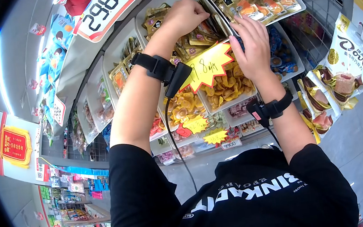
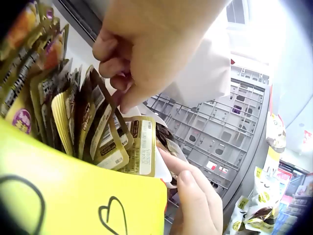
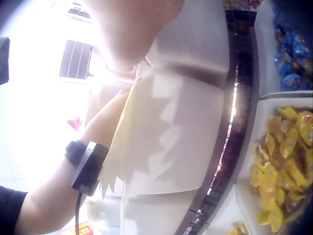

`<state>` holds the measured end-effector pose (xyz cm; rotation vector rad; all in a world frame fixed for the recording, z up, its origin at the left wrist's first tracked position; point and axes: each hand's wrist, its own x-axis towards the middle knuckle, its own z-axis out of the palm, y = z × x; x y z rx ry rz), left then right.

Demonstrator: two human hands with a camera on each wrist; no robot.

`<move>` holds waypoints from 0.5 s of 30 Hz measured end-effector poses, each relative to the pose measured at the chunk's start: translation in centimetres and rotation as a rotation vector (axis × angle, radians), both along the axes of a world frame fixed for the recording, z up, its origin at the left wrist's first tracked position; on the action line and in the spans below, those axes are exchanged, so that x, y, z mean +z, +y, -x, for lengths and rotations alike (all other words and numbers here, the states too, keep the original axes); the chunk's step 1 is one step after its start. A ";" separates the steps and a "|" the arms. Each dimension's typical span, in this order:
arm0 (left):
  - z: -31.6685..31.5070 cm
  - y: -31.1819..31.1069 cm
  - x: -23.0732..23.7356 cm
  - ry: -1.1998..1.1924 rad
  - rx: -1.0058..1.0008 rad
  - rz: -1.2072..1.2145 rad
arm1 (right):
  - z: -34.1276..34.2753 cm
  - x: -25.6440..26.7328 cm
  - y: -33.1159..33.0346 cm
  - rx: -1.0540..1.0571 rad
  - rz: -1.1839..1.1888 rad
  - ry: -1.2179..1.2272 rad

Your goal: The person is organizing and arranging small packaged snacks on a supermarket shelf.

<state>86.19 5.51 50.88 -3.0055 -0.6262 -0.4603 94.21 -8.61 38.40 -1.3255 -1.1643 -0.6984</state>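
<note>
Gold snack packets (image 2: 105, 132) stand on edge in a white tray at the top middle of the head view. My left hand (image 1: 184, 17) is over them with curled fingers. In the left wrist view, that hand's (image 2: 146, 54) thumb and fingers pinch the top edge of one dark gold packet (image 2: 100, 100). To its right, my right hand (image 1: 252, 45) rests at the divider between two trays, its fingers extended. The left wrist view has the right hand (image 2: 195, 198) beside the packets' lower end. In the right wrist view it is blurred at the top.
A yellow price sign (image 1: 205, 67) stands in front of the packets. Wrapped yellow candies (image 1: 228, 85) fill trays nearer me. More gold packets (image 1: 258, 2) lie in the upper right tray, with blue-wrapped candies (image 1: 280, 51) below. Hanging snack bags (image 1: 355, 49) are at the right.
</note>
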 end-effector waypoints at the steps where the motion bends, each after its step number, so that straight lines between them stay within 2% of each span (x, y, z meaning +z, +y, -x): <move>1: -0.2 0.0 -0.1 0.000 -0.002 0.002 | 0.0 0.0 0.0 0.000 0.002 -0.003; 3: -0.4 -0.1 -0.1 0.089 0.163 0.113 | 0.0 0.0 -0.1 0.001 -0.002 -0.002; 7: -0.2 0.3 0.0 0.123 0.165 0.070 | -0.1 -0.1 -0.1 0.007 -0.013 -0.008; 15: 1.3 1.4 -0.2 0.076 0.229 0.227 | -0.1 -0.2 -0.2 -0.003 0.005 -0.020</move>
